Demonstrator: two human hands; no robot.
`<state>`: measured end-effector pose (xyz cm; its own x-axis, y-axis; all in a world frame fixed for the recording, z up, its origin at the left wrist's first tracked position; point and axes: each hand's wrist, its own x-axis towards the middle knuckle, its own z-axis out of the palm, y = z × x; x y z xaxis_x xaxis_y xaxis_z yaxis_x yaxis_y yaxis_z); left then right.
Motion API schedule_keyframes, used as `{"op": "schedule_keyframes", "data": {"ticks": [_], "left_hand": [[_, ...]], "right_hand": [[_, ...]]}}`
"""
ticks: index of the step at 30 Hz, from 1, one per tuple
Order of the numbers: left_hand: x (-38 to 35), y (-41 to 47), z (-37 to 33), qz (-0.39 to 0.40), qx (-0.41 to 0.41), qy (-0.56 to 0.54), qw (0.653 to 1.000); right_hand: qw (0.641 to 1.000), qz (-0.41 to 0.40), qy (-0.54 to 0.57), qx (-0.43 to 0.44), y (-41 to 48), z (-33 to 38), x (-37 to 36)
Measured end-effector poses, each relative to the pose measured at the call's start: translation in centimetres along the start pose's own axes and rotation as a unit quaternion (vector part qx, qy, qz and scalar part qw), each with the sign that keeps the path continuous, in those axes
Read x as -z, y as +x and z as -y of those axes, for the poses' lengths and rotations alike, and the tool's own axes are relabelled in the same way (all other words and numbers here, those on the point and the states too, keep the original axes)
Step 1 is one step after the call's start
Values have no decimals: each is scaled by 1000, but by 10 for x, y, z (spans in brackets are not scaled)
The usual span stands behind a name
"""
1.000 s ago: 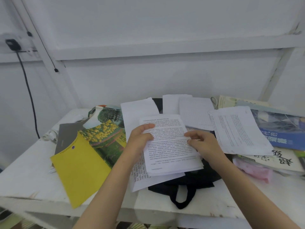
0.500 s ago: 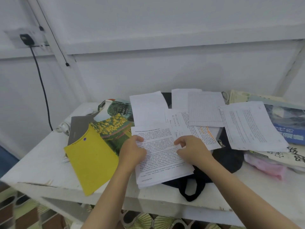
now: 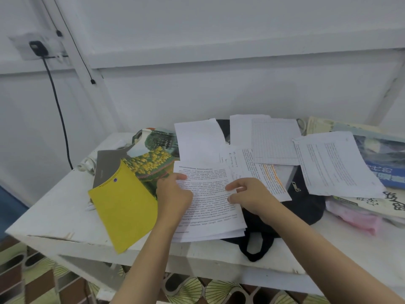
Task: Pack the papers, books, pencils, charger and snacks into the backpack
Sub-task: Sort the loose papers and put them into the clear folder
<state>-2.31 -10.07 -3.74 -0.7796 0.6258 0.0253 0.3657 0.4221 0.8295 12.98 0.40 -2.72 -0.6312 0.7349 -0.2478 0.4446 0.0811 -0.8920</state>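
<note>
A stack of printed papers [image 3: 210,213] lies across the front of the white table [image 3: 57,218], partly over the flat black backpack [image 3: 306,207]. My left hand [image 3: 173,194] grips the stack's left edge, thumb on top. My right hand [image 3: 249,196] holds its right side with curled fingers. Loose sheets [image 3: 274,141] cover the backpack's far side, and another printed sheet [image 3: 335,165] lies to the right. A flower-cover book [image 3: 151,165] and a yellow folder [image 3: 125,205] sit left of the stack. A black charger [image 3: 38,48] is plugged into the wall socket.
Books are piled at the right, a blue one [image 3: 385,161] on top, with a pink packet [image 3: 361,220] in front of them. A grey notebook [image 3: 107,163] and a white cord bundle [image 3: 86,164] lie at the table's left back. The charger cable [image 3: 59,115] hangs down the wall.
The paper stack has come down and toward me, from held up over the loose sheets to lying at the table's front. Both hands stayed on it.
</note>
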Motion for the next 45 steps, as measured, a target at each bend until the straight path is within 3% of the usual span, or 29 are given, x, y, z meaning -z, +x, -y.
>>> {"op": "schedule_keyframes", "data": {"ticks": [8, 16, 24, 32, 37, 41, 45], "left_hand": [[8, -7, -5, -66, -62, -27, 996], [29, -3, -13, -42, 3, -97, 994], [35, 4, -31, -32, -36, -119, 992], [54, 7, -65, -11, -18, -284, 959], [59, 11, -69, -8, -4, -343, 939], [48, 18, -70, 16, 0, -371, 928], [24, 27, -71, 55, -14, -281, 958]], "right_hand": [[997, 10, 76, 12, 0, 2, -6], [972, 74, 223, 29, -6, 13, 5], [968, 41, 244, 39, 1, 12, 14], [980, 58, 177, 67, 7, 9, 5], [964, 100, 235, 70, 8, 12, 5], [966, 29, 237, 97, 11, 12, 14], [980, -83, 142, 114, 14, 8, 32]]}}
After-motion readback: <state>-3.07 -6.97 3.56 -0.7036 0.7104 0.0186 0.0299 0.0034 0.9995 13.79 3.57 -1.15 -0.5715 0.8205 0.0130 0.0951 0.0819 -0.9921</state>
